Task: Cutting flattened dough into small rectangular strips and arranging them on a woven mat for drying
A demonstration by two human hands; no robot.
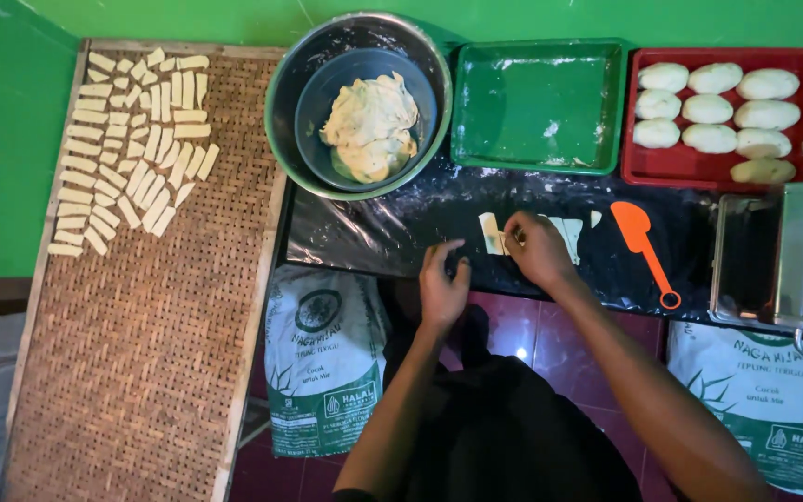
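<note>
Surface: black plastic sheet [401, 232] on a low board, green wall behind, dusted with flour.
Left hand [442, 284]: at 6 o'clock of the sheet, fingers half curled and loosely apart, holding nothing that I can see.
Right hand [536, 249]: fingertips pinched together on the edge of a dough piece [490, 232].
Dough strip [569, 232]: lies flat at 3 o'clock of the right hand, thin and pale.
Step in hand: it seems to be the shaping of one small piece.
Next move: probably needs a gentle, even pinch, because the dough looks thin.
Around: filling bowl [369, 125] at 12 o'clock; woven tray [141, 353] with finished pieces [132, 153] at 9 o'clock; orange spatula [641, 244] at 3 o'clock.
</note>
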